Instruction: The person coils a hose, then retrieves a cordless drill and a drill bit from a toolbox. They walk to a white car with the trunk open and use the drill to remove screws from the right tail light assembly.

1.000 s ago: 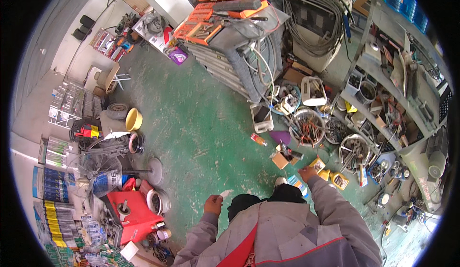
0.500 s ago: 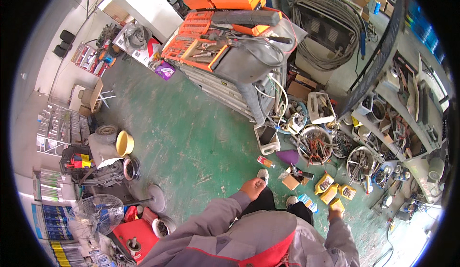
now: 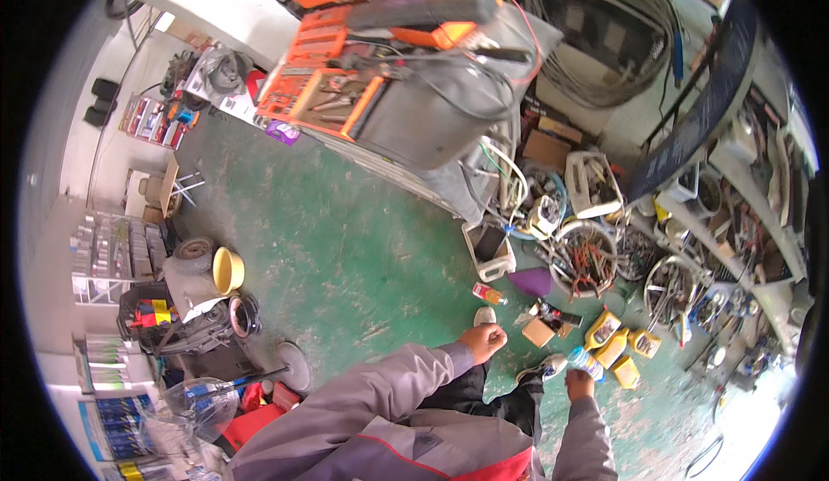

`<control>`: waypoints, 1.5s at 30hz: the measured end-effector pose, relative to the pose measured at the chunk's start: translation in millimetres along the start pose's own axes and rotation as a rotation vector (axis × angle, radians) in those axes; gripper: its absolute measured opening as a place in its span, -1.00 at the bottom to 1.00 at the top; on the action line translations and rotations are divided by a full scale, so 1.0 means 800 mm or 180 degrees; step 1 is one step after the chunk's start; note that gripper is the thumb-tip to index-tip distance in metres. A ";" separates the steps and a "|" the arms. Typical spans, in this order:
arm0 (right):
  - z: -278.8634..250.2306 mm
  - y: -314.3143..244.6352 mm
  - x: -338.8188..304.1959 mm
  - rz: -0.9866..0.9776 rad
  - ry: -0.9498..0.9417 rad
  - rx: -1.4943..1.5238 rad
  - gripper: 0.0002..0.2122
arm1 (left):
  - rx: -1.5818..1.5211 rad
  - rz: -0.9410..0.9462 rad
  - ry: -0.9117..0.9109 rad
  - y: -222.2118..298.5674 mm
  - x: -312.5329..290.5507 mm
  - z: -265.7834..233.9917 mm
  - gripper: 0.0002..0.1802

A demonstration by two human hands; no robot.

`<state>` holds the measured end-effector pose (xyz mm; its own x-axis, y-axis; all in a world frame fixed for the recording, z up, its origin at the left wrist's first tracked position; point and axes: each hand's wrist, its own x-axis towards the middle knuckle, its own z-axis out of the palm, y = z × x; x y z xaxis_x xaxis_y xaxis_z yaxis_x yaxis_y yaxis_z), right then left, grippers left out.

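Observation:
In front of my body, my left hand (image 3: 484, 343) is closed with the fingers curled in. Whatever it may hold is too small or too hidden to name. My right hand (image 3: 579, 384) hangs lower, its fingers hidden below the back of the hand. Just beyond it in the picture is a blue-and-white bottle (image 3: 587, 363); I cannot tell whether they touch. Yellow bottles (image 3: 602, 330) lie on the floor close by, with a small yellow container (image 3: 627, 373) beside them. Ahead of my left hand are a small red-capped bottle (image 3: 489, 294) and a brown box (image 3: 537, 332).
A tool cabinet (image 3: 414, 136) with an open orange toolbox on top stands ahead. To the right are basins of metal parts (image 3: 584, 261), white bins (image 3: 592, 186) and a cluttered shelf (image 3: 691, 222). A fan (image 3: 194, 408) and a yellow basin (image 3: 228, 271) are at left.
The view has shifted and my feet have stepped. My right hand has moved left, away from the small yellow container to near the blue-and-white bottle. My left hand remains closed.

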<state>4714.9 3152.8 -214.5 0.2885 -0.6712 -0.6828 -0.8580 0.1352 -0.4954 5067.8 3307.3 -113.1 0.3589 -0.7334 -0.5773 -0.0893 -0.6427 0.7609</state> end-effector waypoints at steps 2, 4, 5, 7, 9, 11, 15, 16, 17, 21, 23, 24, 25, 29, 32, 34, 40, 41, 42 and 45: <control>0.021 -0.017 0.031 -0.0808 0.0039 -0.0079 -0.63 | -0.0093 -0.0148 -0.0115 -0.013 0.018 0.026 -0.73; 0.042 -0.017 0.076 -0.1410 -0.0515 -0.0803 -0.72 | -0.1190 -0.0237 -0.0349 -0.036 0.028 0.054 -0.75; 0.054 -0.011 0.098 -0.1643 -0.0825 -0.2454 -0.76 | -0.1083 -0.0461 -0.0306 -0.049 0.034 0.074 -0.75; 0.066 0.012 0.123 -0.1532 -0.0611 -0.1929 -0.73 | -0.1308 -0.0661 -0.0301 -0.081 0.047 0.113 -0.80; 0.073 0.040 0.142 -0.0666 -0.0395 -0.0761 -0.71 | -0.1303 -0.0976 -0.0468 -0.119 0.065 0.155 -0.75; 0.079 0.064 0.173 0.0260 -0.0418 -0.0315 -0.53 | -0.1466 -0.1160 -0.0501 -0.156 0.082 0.202 -0.72; 0.102 0.121 0.236 0.0252 -0.0364 -0.1067 -0.32 | -0.1617 -0.1334 -0.0522 -0.233 0.104 0.286 -0.66; 0.112 0.134 0.256 0.0052 -0.0292 -0.1280 -0.32 | -0.1652 -0.1369 -0.0516 -0.249 0.109 0.303 -0.66; 0.120 0.146 0.278 -0.0162 -0.0256 -0.1268 -0.30 | -0.1820 -0.1445 -0.0521 -0.264 0.116 0.319 -0.66; 0.161 0.173 0.368 -0.0978 0.0479 -0.1744 -0.23 | -0.1996 -0.1870 -0.0103 -0.303 0.143 0.362 -0.70; 0.169 0.178 0.410 -0.1231 0.0605 -0.2235 -0.27 | -0.2097 -0.1913 0.0058 -0.311 0.155 0.371 -0.72; 0.171 0.179 0.426 -0.1392 0.0695 -0.2560 -0.30 | -0.2136 -0.1940 0.0143 -0.314 0.160 0.374 -0.72; 0.171 0.178 0.441 -0.1102 0.0196 -0.2470 -0.36 | -0.2359 -0.1679 0.0110 -0.315 0.164 0.376 -0.74; 0.163 0.164 0.436 -0.1265 -0.0263 -0.2350 -0.61 | -0.2038 -0.1320 0.0198 -0.316 0.178 0.372 -0.71; 0.139 0.148 0.377 -0.1037 -0.0424 -0.1946 -0.67 | -0.2006 -0.1435 0.0462 -0.316 0.191 0.355 -0.53; 0.106 0.143 0.327 -0.0686 -0.0863 -0.1512 -0.64 | -0.1683 -0.1116 0.0647 -0.312 0.198 0.347 -0.42; 0.075 0.145 0.227 0.0407 -0.3444 0.0246 -0.47 | -0.3107 -0.2510 -0.1057 -0.295 0.199 0.321 -0.50; 0.086 0.145 0.215 0.0142 -0.3231 0.0945 -0.43 | -0.2845 -0.2261 -0.0934 -0.293 0.197 0.322 -0.56; 0.095 0.146 0.209 0.0081 -0.3070 0.1301 -0.39 | -0.2535 -0.2139 -0.0802 -0.293 0.197 0.324 -0.62; 0.117 0.155 0.225 0.0212 -0.3517 0.1177 -0.35 | -0.2862 -0.2771 -0.0590 -0.300 0.198 0.319 -0.66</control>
<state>4700.1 3117.0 -449.3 0.6167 0.3205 -0.7190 -0.7619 0.4726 -0.4429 4909.2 3288.9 -462.9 -0.1605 -0.2114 -0.9641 0.7977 -0.6030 -0.0006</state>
